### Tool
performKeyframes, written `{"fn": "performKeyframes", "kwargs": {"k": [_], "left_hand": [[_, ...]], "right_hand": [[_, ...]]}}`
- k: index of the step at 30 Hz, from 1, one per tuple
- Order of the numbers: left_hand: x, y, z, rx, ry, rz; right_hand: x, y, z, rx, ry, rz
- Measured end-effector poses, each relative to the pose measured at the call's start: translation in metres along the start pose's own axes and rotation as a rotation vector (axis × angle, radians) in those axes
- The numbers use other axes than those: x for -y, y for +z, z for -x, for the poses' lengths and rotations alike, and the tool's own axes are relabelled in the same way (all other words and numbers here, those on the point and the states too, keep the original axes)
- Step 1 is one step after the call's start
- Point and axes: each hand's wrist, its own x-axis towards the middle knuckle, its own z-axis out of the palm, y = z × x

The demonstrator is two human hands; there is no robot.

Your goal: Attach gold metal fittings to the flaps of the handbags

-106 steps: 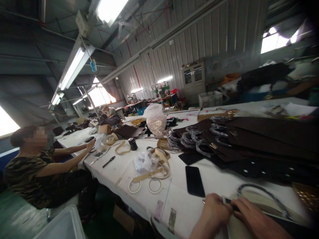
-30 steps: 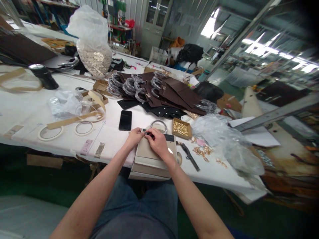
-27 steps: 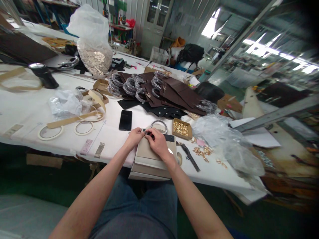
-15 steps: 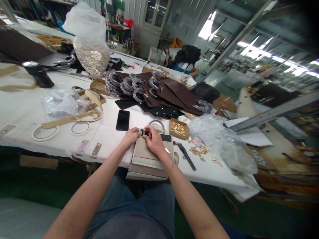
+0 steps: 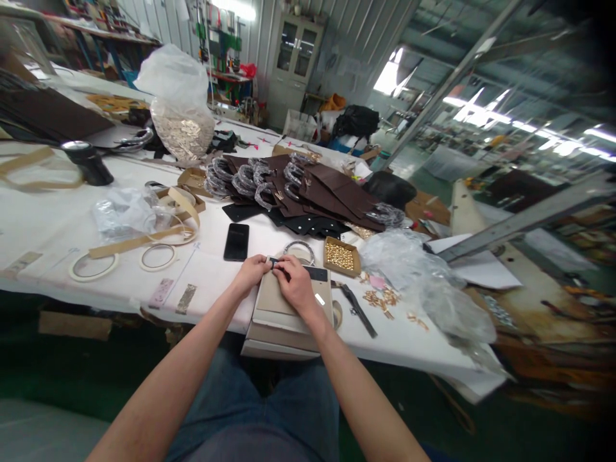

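A beige bag panel [image 5: 270,296] lies in front of me at the table's edge, with a dark strip [image 5: 318,274] along its far end. A ring-shaped handle [image 5: 299,246] wrapped in clear film stands just beyond that end. My left hand [image 5: 253,271] pinches the panel's far left corner. Close beside it, my right hand [image 5: 294,282] rests over the panel, its fingertips pressed together at the dark strip. Whatever small piece may be between those fingertips is hidden. More beige layers show under the panel.
Right of the panel lie a dark hand tool [image 5: 359,309], a box of gold-coloured fittings [image 5: 341,256], loose gold pieces [image 5: 381,299] and clear plastic bags [image 5: 409,269]. A phone [image 5: 237,242] and tape rolls [image 5: 158,256] are left. Brown bag pieces [image 5: 332,192] lie piled behind.
The camera view has tipped upward, so the table sits lower in the picture. Both hands stay at the panel's far edge; the right fingers have shifted slightly.
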Motion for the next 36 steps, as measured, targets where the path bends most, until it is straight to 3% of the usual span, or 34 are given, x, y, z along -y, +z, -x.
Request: {"fn": "performKeyframes", "kwargs": {"k": [18, 25, 36], "left_hand": [[-0.0087, -0.0031, 0.001, 0.044, -0.077, 0.061], [-0.0079, -0.0049, -0.0006, 0.064, -0.105, 0.093], [-0.0013, -0.0044, -0.0042, 0.095, -0.095, 0.116]], "right_hand": [[-0.0062, 0.0001, -0.0077, 0.113, 0.019, -0.011], [-0.0087, 0.0015, -0.0049, 0.093, 0.071, 0.02], [-0.0063, 0.0017, -0.0014, 0.034, 0.025, -0.007]]}}
